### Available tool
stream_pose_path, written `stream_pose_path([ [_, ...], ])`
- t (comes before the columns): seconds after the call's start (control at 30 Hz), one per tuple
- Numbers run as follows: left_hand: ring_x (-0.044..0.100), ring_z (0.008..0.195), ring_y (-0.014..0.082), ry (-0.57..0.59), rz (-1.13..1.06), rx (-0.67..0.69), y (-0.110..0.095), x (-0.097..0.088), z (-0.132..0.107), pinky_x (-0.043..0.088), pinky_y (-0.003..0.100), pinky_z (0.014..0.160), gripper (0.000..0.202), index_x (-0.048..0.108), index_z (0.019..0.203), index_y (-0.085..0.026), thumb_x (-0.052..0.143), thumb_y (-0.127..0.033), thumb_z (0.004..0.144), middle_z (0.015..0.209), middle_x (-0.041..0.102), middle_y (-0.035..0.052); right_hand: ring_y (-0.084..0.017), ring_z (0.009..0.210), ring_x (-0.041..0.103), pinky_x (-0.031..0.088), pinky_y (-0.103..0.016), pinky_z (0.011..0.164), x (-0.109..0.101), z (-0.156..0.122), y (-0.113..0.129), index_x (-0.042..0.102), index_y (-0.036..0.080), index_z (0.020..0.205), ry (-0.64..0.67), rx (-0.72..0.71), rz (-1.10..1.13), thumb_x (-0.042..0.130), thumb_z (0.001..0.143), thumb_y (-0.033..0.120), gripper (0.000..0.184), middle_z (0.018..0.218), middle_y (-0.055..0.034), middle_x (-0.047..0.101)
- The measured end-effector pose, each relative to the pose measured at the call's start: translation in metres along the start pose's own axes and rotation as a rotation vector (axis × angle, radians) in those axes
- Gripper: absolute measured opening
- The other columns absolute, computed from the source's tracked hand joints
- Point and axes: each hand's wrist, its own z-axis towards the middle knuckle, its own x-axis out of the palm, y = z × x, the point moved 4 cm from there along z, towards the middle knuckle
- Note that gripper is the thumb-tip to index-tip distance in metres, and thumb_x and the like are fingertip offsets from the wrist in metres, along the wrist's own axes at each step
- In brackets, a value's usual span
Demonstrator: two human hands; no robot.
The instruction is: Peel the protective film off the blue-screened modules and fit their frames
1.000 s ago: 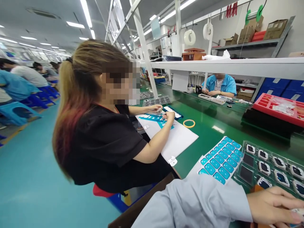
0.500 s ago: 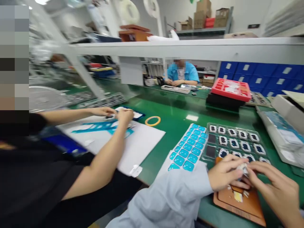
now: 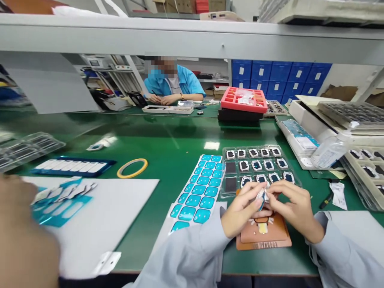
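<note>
My left hand [image 3: 241,211] and my right hand [image 3: 295,206] meet over a brown mat with a cartoon print [image 3: 265,236]. Between their closed fingers is a small white part with a blue edge [image 3: 262,196], partly hidden by the fingertips. Just behind my hands lies a clear tray [image 3: 230,170] with rows of white-rimmed dark parts [image 3: 256,165]. To the left of my left hand, a white sheet of blue rounded stickers [image 3: 194,190] lies at a slant on the green bench.
A yellow tape roll [image 3: 132,168] and a white board [image 3: 120,208] lie left, where a blurred co-worker's arm [image 3: 27,236] reaches in. A clear bottle [image 3: 333,148] stands right. Opposite sits a person in blue [image 3: 189,82], near a red tray [image 3: 244,100]. A shelf beam [image 3: 192,38] crosses above.
The view has swung to the right, so the bench shifts leftward and the co-worker beside me is mostly out of view. Both my hands stay on the small white part.
</note>
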Motion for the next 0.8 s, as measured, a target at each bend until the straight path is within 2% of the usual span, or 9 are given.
stream_pose_path([
  [0.27,0.059,0.104,0.0199,-0.01,0.0,-0.004,-0.0012,-0.0009,-0.0009,0.056,0.044,0.095,0.04,0.065,0.122,-0.038,0.069,-0.041,0.083,0.122,0.035,0.0023,-0.014,0.059,0.061,0.052,-0.025,0.053,0.0013,0.0002,-0.0025,0.066,0.021,0.079,-0.017,0.011,0.028,0.058,0.082,0.013,0.012,0.073,-0.0026,0.068],
  [0.43,0.06,0.103,0.0207,-0.028,-0.012,-0.022,-0.001,-0.0009,-0.0006,0.057,0.044,0.093,0.04,0.067,0.12,-0.034,0.071,-0.04,0.081,0.123,0.035,0.0033,-0.014,0.055,0.06,0.051,-0.025,0.052,0.0024,0.0003,-0.0062,0.065,0.021,0.074,0.032,0.066,0.033,0.058,0.08,0.014,0.012,0.069,-0.0012,0.067],
  [0.57,0.061,0.101,0.0216,-0.01,-0.008,-0.041,-0.0013,-0.0001,-0.0009,0.057,0.046,0.093,0.045,0.065,0.125,-0.032,0.071,-0.04,0.081,0.123,0.036,0.0044,-0.015,0.058,0.061,0.052,-0.026,0.054,0.0008,0.0014,-0.0047,0.066,0.021,0.078,0.01,0.046,0.043,0.057,0.081,0.012,0.013,0.073,-0.0024,0.068],
  [0.7,0.064,0.093,0.0183,-0.034,-0.013,-0.05,-0.0014,-0.0002,-0.0008,0.058,0.047,0.092,0.046,0.066,0.123,-0.032,0.073,-0.041,0.079,0.123,0.035,0.0038,-0.013,0.055,0.059,0.051,-0.024,0.051,0.0019,0.0019,-0.0053,0.064,0.02,0.073,0.048,0.067,0.029,0.058,0.078,0.01,0.013,0.067,-0.0012,0.066],
  [0.8,0.065,0.09,0.0165,-0.027,-0.012,-0.053,-0.0019,0.0012,-0.0001,0.06,0.044,0.089,0.047,0.067,0.122,-0.033,0.075,-0.043,0.077,0.121,0.036,0.0034,-0.013,0.056,0.06,0.051,-0.024,0.052,0.0011,0.0017,-0.005,0.064,0.02,0.074,0.022,0.058,0.04,0.058,0.079,0.01,0.012,0.07,-0.0017,0.066],
])
